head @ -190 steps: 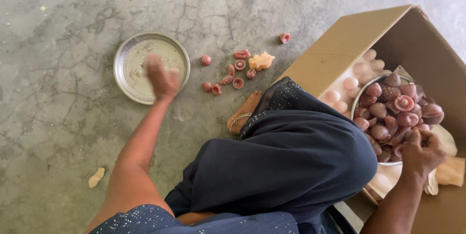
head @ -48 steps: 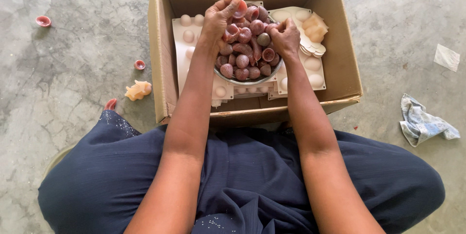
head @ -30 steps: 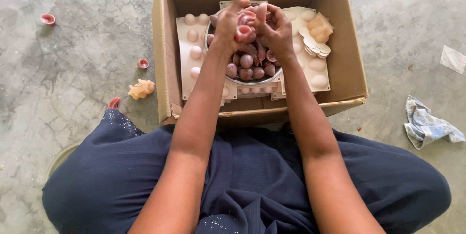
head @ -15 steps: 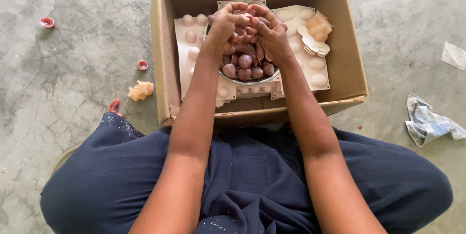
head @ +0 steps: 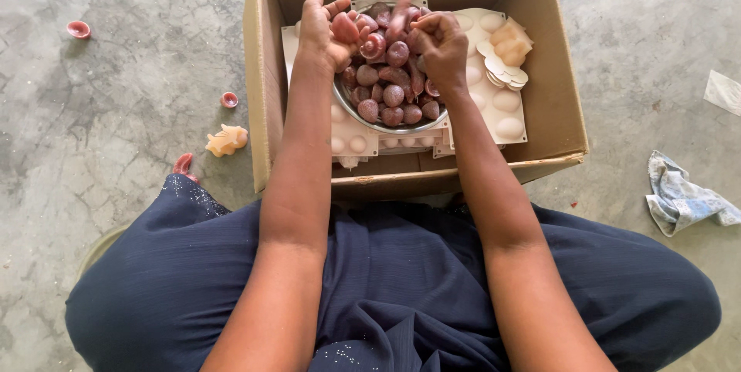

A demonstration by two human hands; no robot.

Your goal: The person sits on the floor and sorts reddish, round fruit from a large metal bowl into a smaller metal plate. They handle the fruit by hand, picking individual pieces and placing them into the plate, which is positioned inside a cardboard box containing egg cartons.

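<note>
Red piece (head: pixel 398 15) upright (R hand (head: pixel 441 42))

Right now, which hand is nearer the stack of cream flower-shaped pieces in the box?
Right. The right hand sits just beside the flower-shaped pieces, to their left over the bowl; the left hand is across the bowl, farther off.

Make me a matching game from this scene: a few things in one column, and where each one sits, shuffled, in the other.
Things:
1. round metal bowl of reddish-brown moulded pieces
2. crumpled pale blue cloth
3. pale yellow animal-shaped figure
4. stack of cream scalloped discs

Places:
a. on the concrete floor, left of the cardboard box
b. inside the box, right of the bowl
c. on the floor, right of the box
d. inside the box, on white dimpled trays, under both hands

Pairs: 1-d, 2-c, 3-a, 4-b
</note>
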